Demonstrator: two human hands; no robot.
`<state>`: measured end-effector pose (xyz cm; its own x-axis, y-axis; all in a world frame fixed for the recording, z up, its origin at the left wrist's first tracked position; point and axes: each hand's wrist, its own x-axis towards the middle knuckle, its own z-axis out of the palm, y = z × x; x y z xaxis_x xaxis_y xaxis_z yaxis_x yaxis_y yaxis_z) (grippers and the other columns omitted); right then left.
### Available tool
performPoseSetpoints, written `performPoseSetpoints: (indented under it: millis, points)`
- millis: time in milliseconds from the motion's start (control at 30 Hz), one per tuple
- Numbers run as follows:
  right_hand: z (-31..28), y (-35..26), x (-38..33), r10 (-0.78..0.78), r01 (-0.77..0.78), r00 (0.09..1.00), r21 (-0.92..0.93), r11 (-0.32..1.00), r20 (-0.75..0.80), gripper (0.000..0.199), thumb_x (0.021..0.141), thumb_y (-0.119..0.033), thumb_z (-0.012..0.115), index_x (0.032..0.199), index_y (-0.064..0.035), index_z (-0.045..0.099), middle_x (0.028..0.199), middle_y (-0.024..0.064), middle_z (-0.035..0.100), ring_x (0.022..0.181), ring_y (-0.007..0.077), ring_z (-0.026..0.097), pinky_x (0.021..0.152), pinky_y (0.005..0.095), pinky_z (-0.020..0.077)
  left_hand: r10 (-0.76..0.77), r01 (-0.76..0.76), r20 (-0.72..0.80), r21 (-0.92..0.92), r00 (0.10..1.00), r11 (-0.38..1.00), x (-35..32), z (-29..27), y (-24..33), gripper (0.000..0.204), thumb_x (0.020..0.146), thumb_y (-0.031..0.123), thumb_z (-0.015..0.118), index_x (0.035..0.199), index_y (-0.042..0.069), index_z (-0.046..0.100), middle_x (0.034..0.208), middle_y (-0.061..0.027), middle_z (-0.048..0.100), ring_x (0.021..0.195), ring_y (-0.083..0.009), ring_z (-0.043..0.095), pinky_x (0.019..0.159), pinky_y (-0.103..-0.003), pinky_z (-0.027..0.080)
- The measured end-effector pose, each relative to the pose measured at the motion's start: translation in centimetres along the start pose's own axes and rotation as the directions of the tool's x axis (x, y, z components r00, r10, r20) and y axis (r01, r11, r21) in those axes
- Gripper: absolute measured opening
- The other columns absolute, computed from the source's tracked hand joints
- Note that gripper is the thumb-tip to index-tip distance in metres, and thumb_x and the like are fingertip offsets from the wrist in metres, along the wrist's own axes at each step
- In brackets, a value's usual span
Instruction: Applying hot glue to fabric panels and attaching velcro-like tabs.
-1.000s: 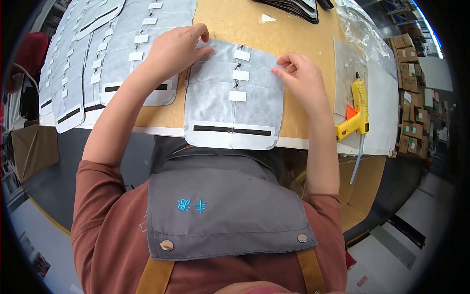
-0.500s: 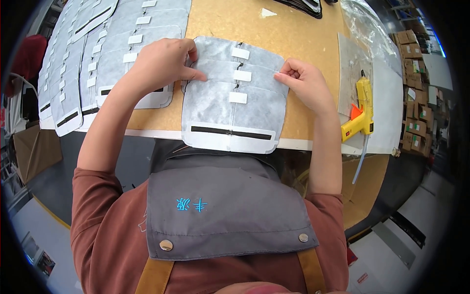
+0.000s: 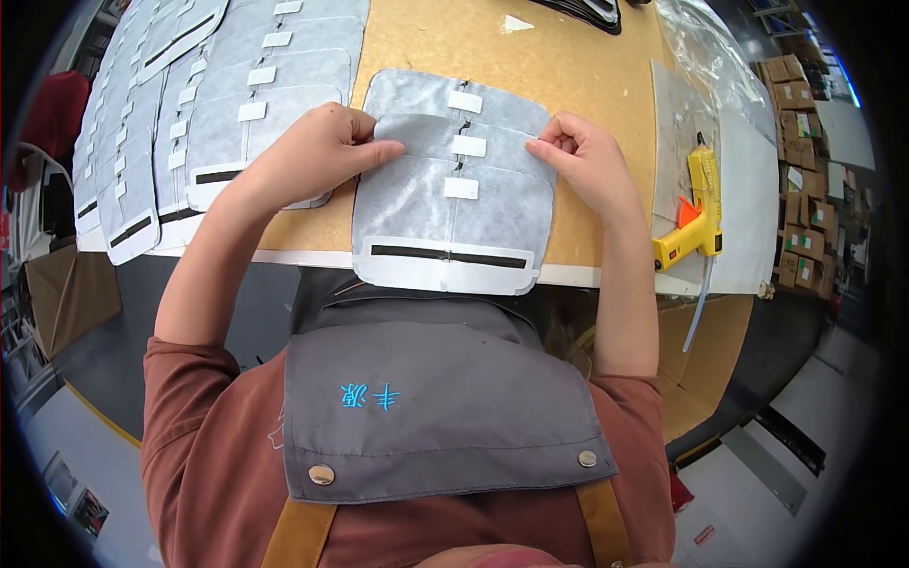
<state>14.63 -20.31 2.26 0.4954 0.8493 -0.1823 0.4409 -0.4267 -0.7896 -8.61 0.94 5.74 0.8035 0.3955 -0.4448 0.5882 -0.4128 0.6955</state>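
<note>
In front of me, a grey layered fabric panel [image 3: 402, 213] overhangs the table's front edge. Down its middle run three small white tabs [image 3: 461, 187], and a dark slot crosses the white band at the bottom. My left hand [image 3: 333, 144] pinches the panel's left edge at the middle layer, its thumb lying on top. At the same layer on the right edge, my right hand [image 3: 589, 159] grips with thumb and index finger, the other fingers curled. What lies under the panel at the fingers is hidden.
Several similar grey panels [image 3: 308, 71] overlap on the table's left. A yellow glue gun [image 3: 703, 194] with an orange trigger rests on a pale sheet [image 3: 743, 208] at right. Clear plastic film [image 3: 705, 47] lies behind it. A dark stack [image 3: 601, 14] sits at the far edge.
My left hand has slid nearer along the left edge, and its raised fingers have closed onto the middle layer. The right hand stays nearly in place on the right edge.
</note>
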Motion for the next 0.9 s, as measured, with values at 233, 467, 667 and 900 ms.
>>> performPoseSetpoints:
  millis: [233, 467, 667, 900]
  points:
    - [0.4, -0.1, 0.0, 0.021, -0.024, 0.997, -0.045, 0.999, -0.072, 0.023, 0.081, -0.021, 0.077, 0.075, -0.0047, 0.063, 0.064, -0.0012, 0.053, 0.060, 0.0086, 0.046, 0.057, 0.0266, 0.0397, 0.073, 0.000, -0.250, 0.279, 0.966, 0.960, -0.3, 1.1, -0.3, 0.043, 0.091, 0.031, 0.072, 0.067, -0.001, 0.057, 0.052, -0.0101, 0.048, 0.047, -0.0179, 0.046, 0.049, -0.035, 0.039]
    - [0.5, -0.2, 0.0, 0.010, -0.017, 0.997, -0.098, 0.995, -0.080, 0.022, 0.079, -0.018, 0.078, 0.075, -0.0041, 0.062, 0.067, 0.0014, 0.055, 0.061, 0.0113, 0.048, 0.058, 0.0279, 0.0405, 0.189, -0.038, -0.320, 0.425, 0.928, 0.904, -0.1, 2.0, -1.3, 0.035, 0.090, 0.034, 0.071, 0.077, 0.003, 0.061, 0.058, -0.0110, 0.056, 0.053, -0.0255, 0.056, 0.053, -0.037, 0.043]
    - [0.8, -1.2, 0.0, -0.093, 0.010, 0.934, -0.235, 0.972, -0.346, 0.032, 0.076, -0.023, 0.083, 0.092, -0.0029, 0.064, 0.077, 0.0061, 0.060, 0.068, 0.0197, 0.056, 0.064, 0.0338, 0.0465, 0.222, -0.036, -0.367, 0.450, 0.903, 0.892, 0.6, 0.9, -0.5, 0.038, 0.088, 0.038, 0.073, 0.112, 0.012, 0.058, 0.073, -0.0069, 0.066, 0.062, -0.0235, 0.061, 0.058, -0.038, 0.048]
    - [0.6, -2.3, 2.2, -0.128, 0.079, 0.982, -0.316, 0.946, -0.139, 0.037, 0.075, -0.026, 0.085, 0.092, -0.0018, 0.062, 0.078, 0.0088, 0.061, 0.071, 0.0238, 0.058, 0.065, 0.0357, 0.0478, 0.230, -0.075, -0.271, 0.481, 0.935, 0.874, 4.0, -1.1, -0.6, 0.043, 0.085, 0.037, 0.074, 0.116, 0.011, 0.059, 0.088, -0.0102, 0.071, 0.086, -0.0305, 0.069, 0.073, -0.041, 0.053]
